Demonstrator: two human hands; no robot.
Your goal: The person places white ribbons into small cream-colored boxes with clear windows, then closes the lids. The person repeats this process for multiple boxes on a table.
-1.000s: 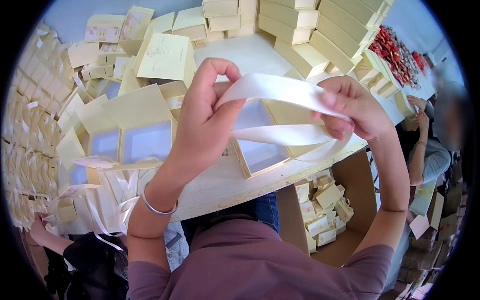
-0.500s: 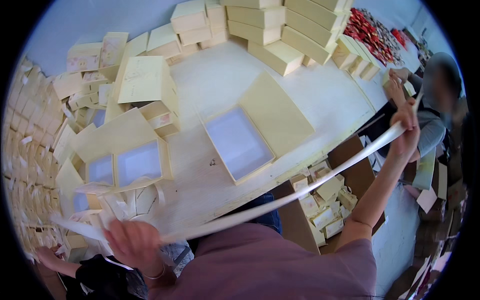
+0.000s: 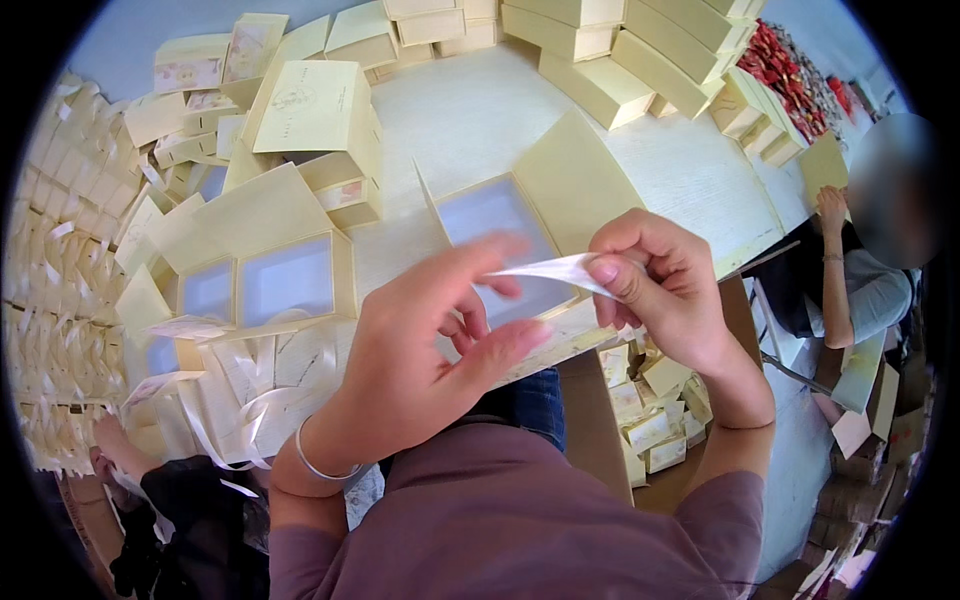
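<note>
Both my hands are close together above the table's near edge, in front of an open cream box [image 3: 490, 215] with a pale lining and its lid folded back. My right hand [image 3: 665, 285] pinches a white ribbon [image 3: 555, 268] between thumb and fingers. From there the ribbon narrows leftward to the fingers of my left hand [image 3: 420, 335]. The left thumb and fingers are spread, the index finger blurred; the ribbon's tip touches or passes behind them, I cannot tell which. The rest of the ribbon is hidden.
Open cream boxes [image 3: 290, 280] and loose ribbons [image 3: 265, 405] lie left, beside ribboned stacks [image 3: 60, 300]. Closed boxes [image 3: 600, 90] line the back. Below right, a carton [image 3: 590, 410] holds small boxes. One co-worker [image 3: 865, 285] is at right; another's arm [image 3: 125, 450] shows lower left.
My hands, earlier far apart with the long ribbon stretched between them, have come together in front of me. The left fingers have spread from their grip. The view has shifted slightly.
</note>
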